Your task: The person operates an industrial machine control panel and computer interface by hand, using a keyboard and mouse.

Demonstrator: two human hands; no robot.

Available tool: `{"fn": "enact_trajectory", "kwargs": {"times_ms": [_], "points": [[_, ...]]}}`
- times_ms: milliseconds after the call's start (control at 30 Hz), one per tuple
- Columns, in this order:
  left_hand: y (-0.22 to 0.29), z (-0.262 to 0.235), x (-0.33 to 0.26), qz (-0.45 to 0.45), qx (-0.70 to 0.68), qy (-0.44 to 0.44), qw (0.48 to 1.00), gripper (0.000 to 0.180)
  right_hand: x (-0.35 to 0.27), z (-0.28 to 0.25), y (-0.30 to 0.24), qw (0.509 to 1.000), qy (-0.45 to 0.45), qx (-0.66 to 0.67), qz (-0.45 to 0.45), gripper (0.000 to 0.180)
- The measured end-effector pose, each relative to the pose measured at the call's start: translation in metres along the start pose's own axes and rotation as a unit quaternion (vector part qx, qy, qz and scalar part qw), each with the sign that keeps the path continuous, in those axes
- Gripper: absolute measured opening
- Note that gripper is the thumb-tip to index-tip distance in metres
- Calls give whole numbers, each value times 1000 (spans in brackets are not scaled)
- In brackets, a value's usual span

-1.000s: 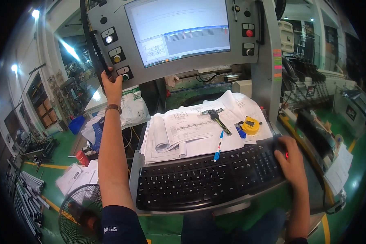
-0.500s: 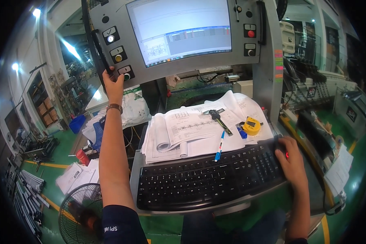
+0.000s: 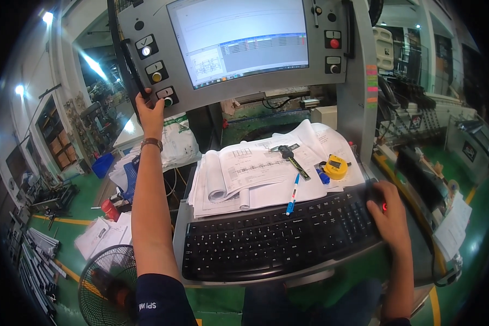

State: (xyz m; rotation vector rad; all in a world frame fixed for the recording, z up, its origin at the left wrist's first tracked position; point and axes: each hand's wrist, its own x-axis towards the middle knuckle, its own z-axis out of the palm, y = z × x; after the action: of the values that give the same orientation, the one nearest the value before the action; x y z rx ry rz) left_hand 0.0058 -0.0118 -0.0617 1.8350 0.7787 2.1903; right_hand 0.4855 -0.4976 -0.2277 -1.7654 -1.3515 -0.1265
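My left hand [image 3: 151, 114] reaches up to the lower left of a grey control panel [image 3: 228, 95]. Its fingers curl round the lower end of the panel's black handle [image 3: 131, 68], and the thumb rests at a green push button [image 3: 168, 101]. My right hand [image 3: 388, 212] lies closed over a computer mouse at the right end of the black keyboard [image 3: 277, 239]; most of the mouse is hidden, but its red light [image 3: 384, 207] shows. On the panel's screen [image 3: 244, 43] are a drawing and a table of rows.
Behind the keyboard lie stacked paper drawings [image 3: 255, 168] with a caliper [image 3: 294, 160], a blue-white pen [image 3: 293, 194] and a yellow tape measure [image 3: 336, 167]. A fan [image 3: 108, 285] stands low at left. Papers [image 3: 453, 225] hang at right. Metal bars [image 3: 35, 266] lie on the floor.
The view has shifted very slightly. Both hands keep their places, the left at the handle and green button, the right on the mouse.
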Motion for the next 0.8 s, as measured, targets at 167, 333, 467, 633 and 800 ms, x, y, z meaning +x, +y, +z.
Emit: {"fn": "enact_trajectory", "kwargs": {"times_ms": [167,333,467,633,800], "points": [[-2,-3,3,4,2,-2,1000,54,0,1,-1,1000,1,2,0,47],[-1,1,0,-1,-12,2,1000,53,-1,0,2,1000,12,7,-3,46],[-3,-2,3,-2,-10,-1,1000,54,0,1,3,1000,13,8,-1,46],[-1,0,1,-2,-26,-9,1000,54,-1,1,5,1000,14,-5,0,49],[-1,-1,1,6,5,0,1000,53,-1,0,3,1000,12,-5,6,50]]}}
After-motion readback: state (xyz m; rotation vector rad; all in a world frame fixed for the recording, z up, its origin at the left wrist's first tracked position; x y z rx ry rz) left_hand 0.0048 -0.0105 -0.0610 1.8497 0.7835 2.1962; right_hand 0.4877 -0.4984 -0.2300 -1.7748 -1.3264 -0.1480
